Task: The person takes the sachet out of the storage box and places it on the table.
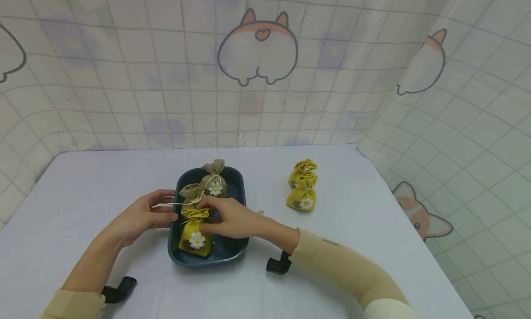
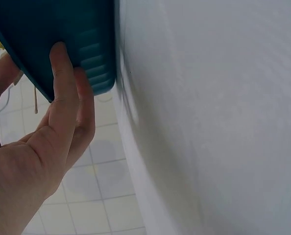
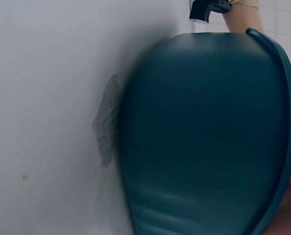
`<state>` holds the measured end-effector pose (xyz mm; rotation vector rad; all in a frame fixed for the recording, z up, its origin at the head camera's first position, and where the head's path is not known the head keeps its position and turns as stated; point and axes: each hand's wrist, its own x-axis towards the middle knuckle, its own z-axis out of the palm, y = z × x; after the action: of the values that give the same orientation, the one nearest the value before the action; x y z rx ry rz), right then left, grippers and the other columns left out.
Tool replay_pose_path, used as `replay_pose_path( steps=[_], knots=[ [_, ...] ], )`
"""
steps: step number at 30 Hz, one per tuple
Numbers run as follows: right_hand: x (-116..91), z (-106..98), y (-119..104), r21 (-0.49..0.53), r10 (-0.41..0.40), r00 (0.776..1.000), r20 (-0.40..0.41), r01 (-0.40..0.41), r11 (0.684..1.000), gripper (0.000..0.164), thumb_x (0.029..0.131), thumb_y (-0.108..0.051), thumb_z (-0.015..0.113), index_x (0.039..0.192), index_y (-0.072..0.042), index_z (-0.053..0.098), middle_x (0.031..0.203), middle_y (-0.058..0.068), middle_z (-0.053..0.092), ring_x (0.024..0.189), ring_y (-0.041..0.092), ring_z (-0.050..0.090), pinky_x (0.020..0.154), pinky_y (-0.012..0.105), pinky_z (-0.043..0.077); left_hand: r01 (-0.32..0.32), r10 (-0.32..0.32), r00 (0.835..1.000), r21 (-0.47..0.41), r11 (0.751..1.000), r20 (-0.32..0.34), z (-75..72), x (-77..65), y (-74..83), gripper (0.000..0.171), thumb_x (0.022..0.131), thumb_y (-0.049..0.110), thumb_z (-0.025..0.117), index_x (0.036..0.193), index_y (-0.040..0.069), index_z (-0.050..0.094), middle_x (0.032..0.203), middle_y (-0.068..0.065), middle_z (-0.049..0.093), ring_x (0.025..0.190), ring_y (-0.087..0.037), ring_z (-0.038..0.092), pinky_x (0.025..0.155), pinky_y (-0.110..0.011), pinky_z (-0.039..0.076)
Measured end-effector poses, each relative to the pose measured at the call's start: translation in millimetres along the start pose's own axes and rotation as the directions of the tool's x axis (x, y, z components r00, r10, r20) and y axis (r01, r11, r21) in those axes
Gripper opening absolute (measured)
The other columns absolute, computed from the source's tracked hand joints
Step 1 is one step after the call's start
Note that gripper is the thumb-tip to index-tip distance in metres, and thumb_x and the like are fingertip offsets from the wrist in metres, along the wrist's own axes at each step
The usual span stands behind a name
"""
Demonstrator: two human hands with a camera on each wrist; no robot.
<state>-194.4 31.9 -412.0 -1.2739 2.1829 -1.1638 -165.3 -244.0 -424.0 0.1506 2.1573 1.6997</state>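
Observation:
A dark teal plastic box stands on the white table with small drawstring pouches inside. My left hand grips its left rim; in the left wrist view, fingers lie against the box's outer wall. With thumb and index finger, my right hand pinches a yellow pouch with a white daisy near its gathered neck, inside the box. Behind it are two tan pouches, the nearer partly hidden. A pale string stretches from the pouches over the left rim.
Two more yellow pouches sit on the table, right of the box. Black camera mounts are on both wrists. A patterned curtain hangs behind the table. A grey mesh patch shows beside the box.

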Motion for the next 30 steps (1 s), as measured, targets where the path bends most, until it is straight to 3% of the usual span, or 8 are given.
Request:
replay_pose_path(
  steps=[6, 11, 15, 21, 30],
  knots=[
    [6.7, 8.1, -1.8, -0.067, 0.002, 0.999, -0.033, -0.004, 0.998, 0.040, 0.094, -0.017, 0.078, 0.126, -0.007, 0.056, 0.122, 0.005, 0.067, 0.088, 0.004, 0.061, 0.078, 0.015, 0.054, 0.002, -0.002, 1.000, 0.000, 1.000, -0.004, 0.0, -0.1, -1.4, 0.083, 0.094, 0.014, 0.076, 0.157, -0.004, 0.025, 0.153, -0.031, 0.034, 0.132, -0.043, 0.051, 0.092, -0.038, 0.058],
    [9.3, 12.4, -2.1, -0.058, -0.013, 0.999, -0.038, 0.010, 0.998, 0.040, 0.094, -0.014, 0.079, 0.128, -0.007, 0.059, 0.123, 0.002, 0.068, 0.103, -0.001, 0.060, 0.084, 0.015, 0.054, 0.004, -0.003, 1.000, 0.008, 1.000, -0.006, 0.4, 0.2, -1.7, 0.083, 0.094, 0.014, 0.076, 0.157, -0.004, 0.026, 0.153, -0.031, 0.035, 0.132, -0.043, 0.050, 0.092, -0.039, 0.058],
    [8.5, 13.1, -3.1, -0.049, -0.028, 0.998, -0.050, 0.026, 0.998, 0.037, 0.093, -0.012, 0.078, 0.127, -0.006, 0.064, 0.121, 0.003, 0.069, 0.103, 0.000, 0.060, 0.086, 0.014, 0.053, -0.001, 0.001, 1.000, 0.004, 1.000, 0.000, 0.8, 0.4, -0.7, 0.081, 0.095, 0.013, 0.075, 0.157, -0.005, 0.026, 0.153, -0.031, 0.035, 0.131, -0.042, 0.051, 0.092, -0.039, 0.058],
    [5.5, 13.1, -5.1, -0.038, -0.078, 0.989, -0.123, 0.074, 0.997, 0.030, 0.091, -0.008, 0.079, 0.120, -0.006, 0.070, 0.115, 0.002, 0.072, 0.104, -0.001, 0.059, 0.093, 0.016, 0.049, 0.000, 0.000, 1.000, 0.001, 1.000, 0.001, 1.1, 1.2, 1.9, 0.081, 0.095, 0.013, 0.075, 0.156, -0.005, 0.026, 0.151, -0.031, 0.036, 0.130, -0.041, 0.053, 0.091, -0.038, 0.058],
    [-4.6, 0.8, -9.1, 0.032, -0.113, 0.965, -0.235, 0.124, 0.992, 0.028, 0.090, -0.002, 0.079, 0.117, -0.005, 0.071, 0.114, 0.005, 0.072, 0.103, 0.003, 0.061, 0.090, 0.026, 0.056, 0.009, -0.009, 1.000, 0.013, 1.000, -0.012, 1.4, 1.1, 3.3, 0.081, 0.094, 0.013, 0.076, 0.156, -0.005, 0.027, 0.152, -0.031, 0.036, 0.128, -0.039, 0.054, 0.091, -0.038, 0.058]
  ],
)
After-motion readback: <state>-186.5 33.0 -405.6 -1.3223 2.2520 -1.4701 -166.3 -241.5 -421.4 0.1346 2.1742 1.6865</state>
